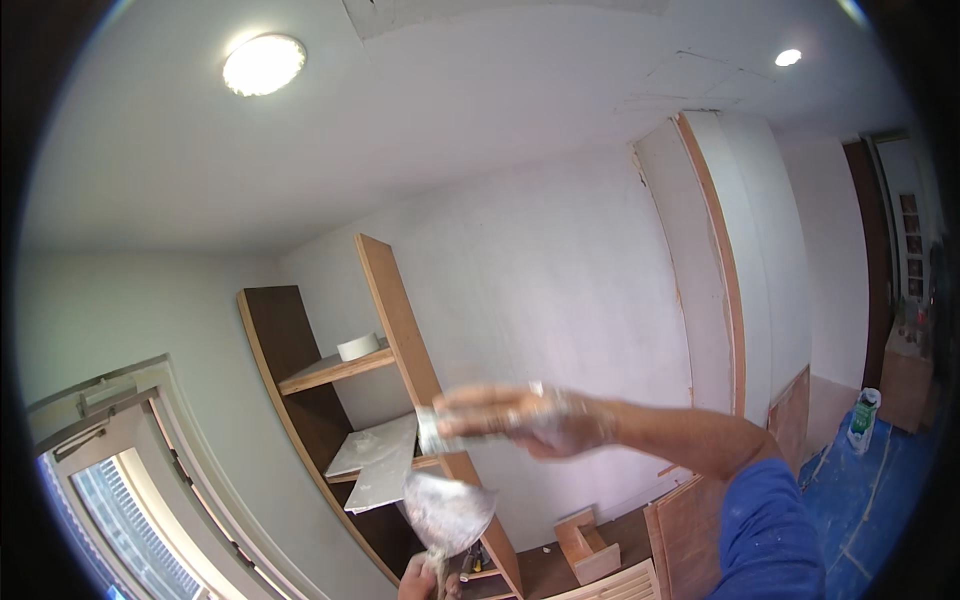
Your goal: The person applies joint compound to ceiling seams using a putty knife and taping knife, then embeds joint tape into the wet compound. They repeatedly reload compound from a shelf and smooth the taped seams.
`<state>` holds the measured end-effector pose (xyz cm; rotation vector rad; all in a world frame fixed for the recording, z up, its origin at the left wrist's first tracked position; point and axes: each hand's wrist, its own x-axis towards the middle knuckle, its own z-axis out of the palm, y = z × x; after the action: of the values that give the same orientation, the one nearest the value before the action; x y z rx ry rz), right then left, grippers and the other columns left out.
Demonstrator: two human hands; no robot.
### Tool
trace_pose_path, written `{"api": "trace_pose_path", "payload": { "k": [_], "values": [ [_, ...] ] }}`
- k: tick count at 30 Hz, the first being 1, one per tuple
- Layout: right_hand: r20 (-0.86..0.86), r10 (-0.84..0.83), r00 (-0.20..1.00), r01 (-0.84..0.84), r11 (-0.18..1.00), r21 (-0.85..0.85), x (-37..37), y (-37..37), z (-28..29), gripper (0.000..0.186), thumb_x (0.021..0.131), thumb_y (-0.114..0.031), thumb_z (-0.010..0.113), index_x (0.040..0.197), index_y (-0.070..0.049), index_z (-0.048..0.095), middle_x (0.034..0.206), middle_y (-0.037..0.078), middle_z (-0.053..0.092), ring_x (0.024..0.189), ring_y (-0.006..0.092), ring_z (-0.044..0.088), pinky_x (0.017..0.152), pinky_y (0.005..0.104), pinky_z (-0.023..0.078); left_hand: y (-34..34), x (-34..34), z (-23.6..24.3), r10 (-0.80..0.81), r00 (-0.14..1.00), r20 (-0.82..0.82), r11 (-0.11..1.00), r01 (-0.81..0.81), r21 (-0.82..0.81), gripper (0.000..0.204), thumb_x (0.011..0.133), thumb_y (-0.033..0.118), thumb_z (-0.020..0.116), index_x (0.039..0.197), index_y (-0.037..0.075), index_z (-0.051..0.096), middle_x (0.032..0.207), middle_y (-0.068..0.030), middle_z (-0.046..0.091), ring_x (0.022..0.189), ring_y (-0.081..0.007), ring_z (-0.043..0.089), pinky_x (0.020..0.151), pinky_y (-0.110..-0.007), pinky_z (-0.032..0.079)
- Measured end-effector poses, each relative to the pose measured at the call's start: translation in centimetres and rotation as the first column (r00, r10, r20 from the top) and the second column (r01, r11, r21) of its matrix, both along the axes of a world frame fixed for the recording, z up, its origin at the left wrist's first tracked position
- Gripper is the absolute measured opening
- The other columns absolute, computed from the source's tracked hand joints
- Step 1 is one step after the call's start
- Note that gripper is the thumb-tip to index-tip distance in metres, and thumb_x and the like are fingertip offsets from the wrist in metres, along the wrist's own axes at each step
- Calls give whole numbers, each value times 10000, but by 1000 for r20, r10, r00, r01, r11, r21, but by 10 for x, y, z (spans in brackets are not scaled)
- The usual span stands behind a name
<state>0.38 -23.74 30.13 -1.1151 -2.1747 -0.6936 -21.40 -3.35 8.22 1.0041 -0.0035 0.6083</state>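
Note:
Low in the picture, my left hand (416, 582) is closed round the handle of a wide putty knife (448, 512). Its fan-shaped blade points up and is smeared with pale filler. My right hand (535, 420) reaches across from the right, above the blade and apart from it. White smears mark its fingers, which are bent and blurred by motion. At the fingertips a pale, short piece (428, 430) sticks out; its kind is not clear. Just behind the putty knife, flat grey plates (375, 455) with filler on them rest on a shelf.
A tall wooden shelf unit (390, 300) leans in view with a white roll (358, 347) on it. To the left is a window (130, 520). Wood pieces (588, 545) lie below the white wall (530, 290). Blue sheeting (860, 500) covers the floor at right, with a bag (863, 422).

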Motion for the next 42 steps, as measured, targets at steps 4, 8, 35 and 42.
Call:
{"api": "trace_pose_path", "payload": {
  "k": [4,8,35,42],
  "values": [
    [-142,-134,981,102,972,-213,-1,-17,-51,951,730,268,535,1513,-272,529,1610,158,409,1419,364,496,1158,392,478,0,39,25,-165,985,56,977,156,143,403,982,332,669,1205,29,525,729,-97,616,382,-88,431,319,-230,332],
    [-4,-480,877,454,833,-317,48,-31,-73,899,836,206,496,1557,-326,441,1551,129,470,1359,333,554,1126,389,509,-7,62,30,-219,975,19,964,214,160,310,1022,255,624,1180,4,535,726,-114,606,373,-63,369,343,-209,319],
    [-237,-197,952,181,980,-87,15,-22,-121,763,880,147,584,1561,-158,427,1528,154,484,1364,285,530,1121,367,492,7,45,11,-160,985,-58,957,169,237,255,1023,239,621,1168,32,590,749,-33,615,441,-58,437,375,-184,315],
    [-467,-413,782,332,910,-249,51,-20,-122,708,956,89,511,1597,-174,370,1387,158,597,1245,276,618,1020,365,565,4,42,19,199,969,143,824,-245,510,240,1029,200,650,1181,19,608,830,-28,645,651,-93,568,577,-259,478]
  ]
}}
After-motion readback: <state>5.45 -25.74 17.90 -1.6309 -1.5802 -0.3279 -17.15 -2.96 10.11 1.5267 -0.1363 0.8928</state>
